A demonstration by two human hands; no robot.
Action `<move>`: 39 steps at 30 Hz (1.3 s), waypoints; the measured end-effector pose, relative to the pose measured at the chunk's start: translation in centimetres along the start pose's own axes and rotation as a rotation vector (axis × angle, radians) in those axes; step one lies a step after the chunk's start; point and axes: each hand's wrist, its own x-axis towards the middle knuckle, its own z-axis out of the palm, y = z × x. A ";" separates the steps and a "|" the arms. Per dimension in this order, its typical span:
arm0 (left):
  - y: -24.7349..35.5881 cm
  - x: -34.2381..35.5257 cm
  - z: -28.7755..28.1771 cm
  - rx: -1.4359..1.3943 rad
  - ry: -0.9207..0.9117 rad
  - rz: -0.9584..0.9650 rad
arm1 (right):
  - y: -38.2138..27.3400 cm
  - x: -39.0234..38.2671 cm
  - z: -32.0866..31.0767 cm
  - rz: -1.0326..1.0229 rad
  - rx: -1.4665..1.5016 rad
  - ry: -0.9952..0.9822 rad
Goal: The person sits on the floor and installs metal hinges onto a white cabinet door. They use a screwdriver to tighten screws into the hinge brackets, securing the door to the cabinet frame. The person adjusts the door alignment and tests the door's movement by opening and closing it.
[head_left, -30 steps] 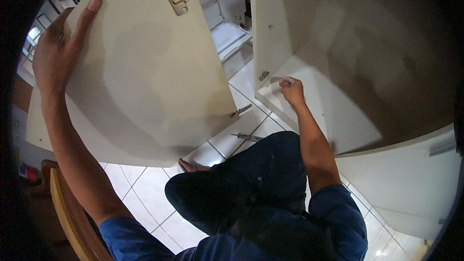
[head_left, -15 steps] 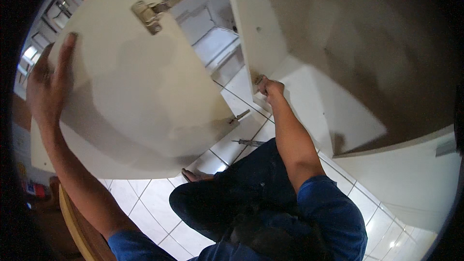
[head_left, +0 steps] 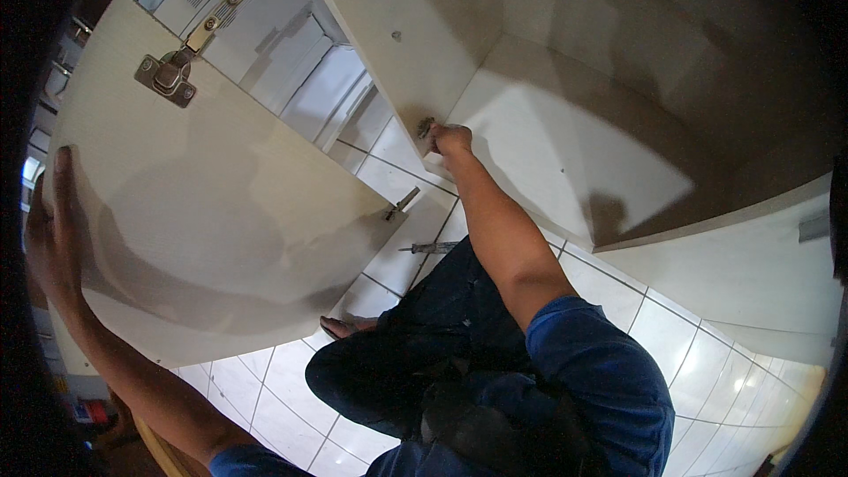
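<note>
My left hand [head_left: 51,234] grips the left edge of a detached cream cabinet door [head_left: 216,230]. A metal hinge [head_left: 168,79] with an extended arm is screwed near the door's upper inner corner; another hinge [head_left: 397,208] is at its lower corner. My right hand [head_left: 449,140] is closed in a pinch against a metal mounting plate [head_left: 425,126] on the side panel of the open cream cabinet [head_left: 556,115]; what the fingertips hold is hidden. A thin pointed tool [head_left: 424,248] lies on the floor by my leg.
Behind the gap between door and cabinet are white appliance-like panels [head_left: 265,26]. I am low on the white tiled floor [head_left: 238,384], one bare foot [head_left: 344,327] under the door's bottom edge. A wooden chair-like edge [head_left: 155,450] is at lower left.
My right hand has moved up and left onto the mounting plate. The door and left hand have shifted left and down in view, the door tilting further, as the camera also moved.
</note>
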 end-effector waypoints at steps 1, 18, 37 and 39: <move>0.9 0.2 -0.1 -0.024 0.018 -0.002 | 1.2 1.9 -1.0 -0.039 -0.025 0.046; 3.6 -0.5 -3.7 -0.209 -0.034 -0.079 | 0.2 0.4 -0.7 0.032 0.076 -0.047; 3.0 -0.8 -3.8 -0.170 -0.031 -0.087 | -0.4 0.0 -0.7 0.053 0.048 -0.097; 3.2 -0.9 -4.1 -0.176 -0.046 -0.100 | -0.7 -0.3 -0.5 0.098 0.054 -0.072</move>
